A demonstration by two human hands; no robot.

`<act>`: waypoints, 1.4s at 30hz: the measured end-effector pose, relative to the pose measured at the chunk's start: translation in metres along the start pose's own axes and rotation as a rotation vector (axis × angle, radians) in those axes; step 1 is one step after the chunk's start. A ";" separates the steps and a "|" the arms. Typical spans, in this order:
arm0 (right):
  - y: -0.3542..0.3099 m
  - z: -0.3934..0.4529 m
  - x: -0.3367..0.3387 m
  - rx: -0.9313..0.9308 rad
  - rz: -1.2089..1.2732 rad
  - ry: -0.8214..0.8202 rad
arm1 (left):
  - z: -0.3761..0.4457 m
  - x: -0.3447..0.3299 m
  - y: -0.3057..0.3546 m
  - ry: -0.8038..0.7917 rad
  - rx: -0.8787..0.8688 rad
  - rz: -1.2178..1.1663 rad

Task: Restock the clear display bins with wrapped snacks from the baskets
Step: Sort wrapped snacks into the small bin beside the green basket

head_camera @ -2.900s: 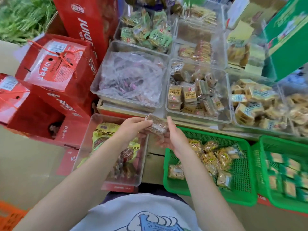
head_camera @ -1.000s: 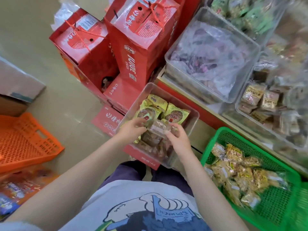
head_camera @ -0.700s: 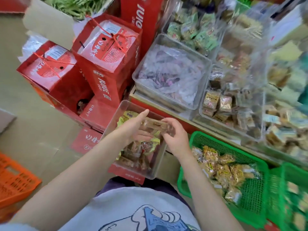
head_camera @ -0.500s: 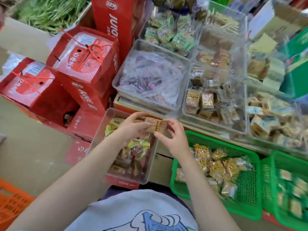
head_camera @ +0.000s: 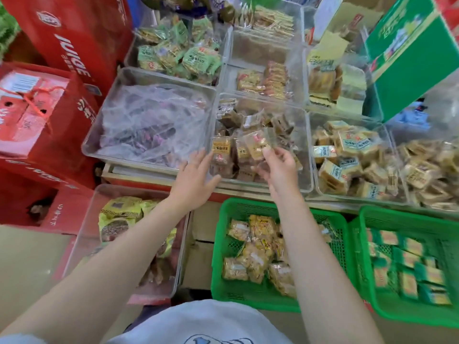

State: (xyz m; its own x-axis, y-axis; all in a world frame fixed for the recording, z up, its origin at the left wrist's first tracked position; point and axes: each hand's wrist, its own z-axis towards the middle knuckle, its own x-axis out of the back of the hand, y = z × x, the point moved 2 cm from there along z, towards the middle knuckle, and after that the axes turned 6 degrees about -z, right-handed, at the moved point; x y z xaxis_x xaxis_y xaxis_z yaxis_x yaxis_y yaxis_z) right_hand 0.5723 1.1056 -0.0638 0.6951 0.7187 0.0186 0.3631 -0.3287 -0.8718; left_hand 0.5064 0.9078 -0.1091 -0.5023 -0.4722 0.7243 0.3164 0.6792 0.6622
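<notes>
My right hand (head_camera: 278, 167) reaches over the front wall of a clear display bin (head_camera: 306, 155) and pinches a brown wrapped snack (head_camera: 260, 145) above the snacks lying in it. My left hand (head_camera: 196, 177) hovers with fingers spread at the bin's front left corner, holding nothing. Below my arms stands a green basket (head_camera: 221, 247) of yellow wrapped snacks. A clear bin (head_camera: 82, 234) on my left holds yellow and brown packets.
A second green basket (head_camera: 357, 264) of green packets sits at right. More clear bins fill the shelf: a bin of purple wrapped sweets (head_camera: 104, 120), pale cakes (head_camera: 347, 155), green packets (head_camera: 178, 53). Red juice cartons (head_camera: 49, 108) stack at left; a green box (head_camera: 407, 58) at upper right.
Both hands held the brown snack over the left clear bin. Now my right hand alone has carried it up into the shelf bin; my left hand has let go and spread.
</notes>
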 end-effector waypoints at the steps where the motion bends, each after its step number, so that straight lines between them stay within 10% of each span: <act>1: -0.010 0.012 0.001 0.013 0.043 0.049 | 0.004 -0.009 -0.006 -0.029 -0.003 0.115; 15: 0.021 -0.003 0.003 0.030 -0.192 0.272 | -0.004 -0.017 -0.028 -0.067 -0.083 0.312; 22: 0.132 -0.083 -0.091 0.085 -0.620 -0.318 | -0.102 0.019 -0.096 0.197 0.093 0.007; 28: 0.254 -0.118 -0.142 -0.134 -1.131 -0.694 | -0.191 0.013 -0.186 -0.118 0.482 -0.005; 42: 0.312 -0.130 -0.217 -0.132 -1.262 -0.456 | -0.270 0.000 -0.254 -0.035 0.641 -0.303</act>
State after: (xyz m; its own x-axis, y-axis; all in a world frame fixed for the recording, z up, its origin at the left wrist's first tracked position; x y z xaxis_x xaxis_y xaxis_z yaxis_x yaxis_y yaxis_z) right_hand 0.6153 0.7673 -0.2759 -0.4128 0.7012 0.5813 0.6708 0.6658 -0.3266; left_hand 0.6433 0.5833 -0.2252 -0.5222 -0.6816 0.5126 -0.3715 0.7228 0.5828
